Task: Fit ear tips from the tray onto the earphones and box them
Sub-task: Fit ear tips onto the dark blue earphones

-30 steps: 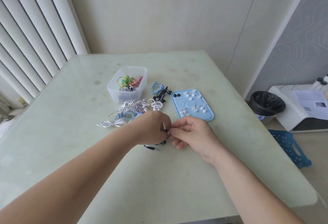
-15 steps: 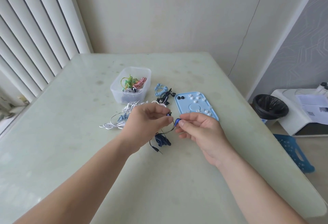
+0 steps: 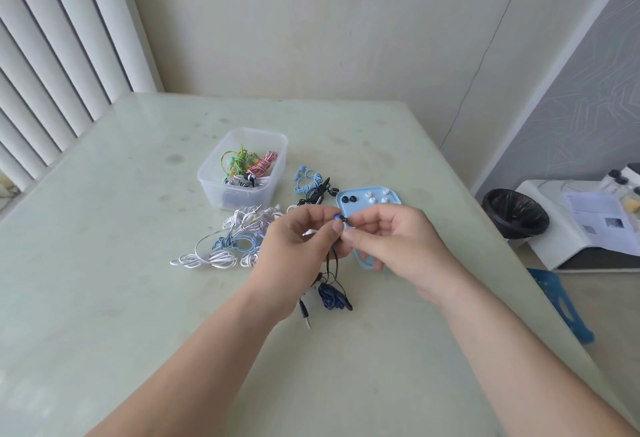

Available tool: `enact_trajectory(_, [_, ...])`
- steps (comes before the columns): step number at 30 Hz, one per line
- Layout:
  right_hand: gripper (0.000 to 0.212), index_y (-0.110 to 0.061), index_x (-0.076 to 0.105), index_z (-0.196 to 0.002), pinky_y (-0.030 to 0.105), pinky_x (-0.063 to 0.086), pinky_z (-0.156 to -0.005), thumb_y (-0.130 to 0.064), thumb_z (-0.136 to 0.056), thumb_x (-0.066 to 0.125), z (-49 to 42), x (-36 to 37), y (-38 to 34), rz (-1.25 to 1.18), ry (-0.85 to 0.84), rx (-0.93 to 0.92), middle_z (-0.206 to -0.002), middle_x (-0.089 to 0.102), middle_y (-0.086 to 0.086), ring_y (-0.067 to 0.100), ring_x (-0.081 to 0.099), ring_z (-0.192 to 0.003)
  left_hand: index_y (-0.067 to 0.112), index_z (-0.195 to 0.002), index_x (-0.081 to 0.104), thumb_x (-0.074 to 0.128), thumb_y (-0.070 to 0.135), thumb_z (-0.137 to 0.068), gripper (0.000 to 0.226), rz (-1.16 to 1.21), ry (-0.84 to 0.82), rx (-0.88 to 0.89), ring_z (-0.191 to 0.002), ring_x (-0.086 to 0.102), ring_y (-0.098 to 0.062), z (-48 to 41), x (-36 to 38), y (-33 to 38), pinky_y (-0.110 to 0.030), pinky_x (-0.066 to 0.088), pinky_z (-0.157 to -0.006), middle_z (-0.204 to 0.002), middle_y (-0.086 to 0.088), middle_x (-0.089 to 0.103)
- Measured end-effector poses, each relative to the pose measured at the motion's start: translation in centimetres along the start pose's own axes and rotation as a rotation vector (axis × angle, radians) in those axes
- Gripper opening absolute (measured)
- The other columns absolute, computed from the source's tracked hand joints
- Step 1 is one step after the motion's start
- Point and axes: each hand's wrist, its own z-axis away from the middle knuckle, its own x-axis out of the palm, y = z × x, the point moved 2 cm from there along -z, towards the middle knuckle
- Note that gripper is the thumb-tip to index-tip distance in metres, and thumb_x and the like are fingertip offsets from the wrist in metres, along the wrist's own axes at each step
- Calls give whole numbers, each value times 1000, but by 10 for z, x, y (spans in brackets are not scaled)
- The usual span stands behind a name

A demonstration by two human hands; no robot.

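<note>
My left hand (image 3: 298, 239) pinches a dark blue earbud (image 3: 338, 218) above the table; its coiled navy cable and jack (image 3: 332, 294) hang down beneath. My right hand (image 3: 398, 239) meets it at the bud, fingertips pinched at a small black ear tip, and covers much of the light blue tray (image 3: 367, 196). On the tray's visible far end lie two black ear tips (image 3: 348, 199) and several white ones. The clear plastic box (image 3: 244, 168) behind holds coiled green, red-striped and black-white earphones.
A heap of white and blue coiled earphones (image 3: 228, 242) lies left of my hands. A light-blue and a black set (image 3: 311, 184) sit between box and tray. Off the table's right edge stand a black-lined bin (image 3: 516, 211) and a blue stool (image 3: 561, 298).
Both hands rose off the table with the dark blue earphones, so the cable now dangles. The hands drew together at one earbud, in front of the tray.
</note>
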Motion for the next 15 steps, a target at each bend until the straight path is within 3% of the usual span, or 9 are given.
enact_trajectory(2, [3, -15, 76, -91, 25, 47, -49, -17, -90, 76, -21, -6, -5, 109, 18, 16, -80, 74, 2, 13, 66, -61, 12, -109, 72, 68, 10, -99, 11, 17, 7, -8, -78, 76, -23, 0, -2, -5, -59, 57, -96, -88, 3, 72])
enact_trajectory(5, [4, -21, 75, -89, 19, 47, -49, -22, -91, 72, -64, -11, -5, 455, 114, -43, -81, 73, -5, 12, 67, -65, 13, -116, 72, 65, 9, -100, 18, 77, -6, -7, -78, 73, -25, 0, -5, -10, -51, 61, -93, -90, -8, 62])
enact_trajectory(7, [8, -24, 75, -96, 28, 57, -68, -25, -91, 70, -89, -8, 0, 675, 116, -61, -91, 72, -7, 17, 69, -81, 14, -116, 73, 64, 8, -101, 19, 125, -27, -14, -78, 71, -27, 1, -8, -9, -45, 61, -89, -91, -11, 59])
enact_trajectory(9, [14, -25, 74, -103, 36, 57, -84, -25, -92, 66, -107, -4, 6, 834, 93, -41, -101, 71, -3, 24, 68, -92, 12, -114, 74, 64, 7, -100, 18, 194, -39, -37, -77, 69, -28, 2, -10, -10, -43, 60, -87, -91, -10, 60])
enact_trajectory(13, [13, -26, 65, -82, 27, 45, -70, -18, -92, 61, -121, 4, 7, 987, 93, -11, -89, 64, 0, 29, 61, -82, 10, -114, 74, 64, 6, -100, 18, 264, -33, -72, -78, 68, -30, 2, -11, -10, -43, 60, -86, -90, -9, 62])
enact_trajectory(15, [10, -23, 67, -83, 28, 48, -71, -19, -91, 62, -120, 2, 5, 974, 129, -31, -89, 67, -1, 27, 63, -82, 8, -115, 73, 64, 5, -100, 18, 288, -23, -77, -78, 69, -29, 1, -11, -10, -43, 60, -86, -89, -8, 62])
